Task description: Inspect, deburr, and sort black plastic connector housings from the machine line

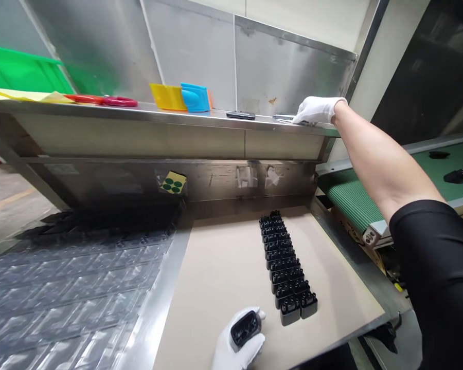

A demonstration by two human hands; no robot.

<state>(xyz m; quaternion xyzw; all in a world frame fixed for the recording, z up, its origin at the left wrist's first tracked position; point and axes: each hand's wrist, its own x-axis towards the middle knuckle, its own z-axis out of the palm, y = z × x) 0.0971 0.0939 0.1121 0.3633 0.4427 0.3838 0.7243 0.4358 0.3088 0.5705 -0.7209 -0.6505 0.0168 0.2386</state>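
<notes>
My left hand (227,349), in a white glove, is closed around a small black plastic housing (244,328) whose hollow side faces up. To its right, two long rows of similar black plastic parts (280,257) stand on a beige board (216,267). My right hand (318,110), also gloved in white, reaches up to the metal shelf (212,117). Its fingers are pressed together at the shelf surface beside a thin, flat metallic item (283,117). What those fingers grip is hidden.
A dark phone-like slab (241,115), yellow and blue holders (183,97), red scissors-like handles (100,100) and a green bin (23,72) sit along the shelf. Clear plastic trays (69,293) are stacked left. A green conveyor (355,192) carrying black parts runs at right.
</notes>
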